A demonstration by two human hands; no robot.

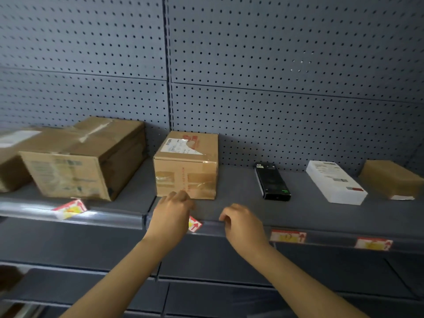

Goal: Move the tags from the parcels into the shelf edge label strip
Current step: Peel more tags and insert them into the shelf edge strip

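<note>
My left hand (171, 214) is at the shelf edge label strip (229, 228), covering most of a red, white and yellow tag (195, 224) whose right end pokes out; its fingers seem to hold the tag. My right hand (241, 222) curls its fingers over the strip's top lip just right of that tag. A small cardboard parcel (187, 166) stands right behind my left hand. Two tags (288, 236) (374, 243) sit in the strip further right. Another tag (70, 209) leans crooked on the left strip below a large parcel (80, 161).
On the grey shelf to the right lie a black box (271, 181), a white box (336, 182) and a small brown parcel (391, 179). A further parcel (11, 157) is at the far left. Pegboard (275, 65) backs the shelf; lower shelves run beneath.
</note>
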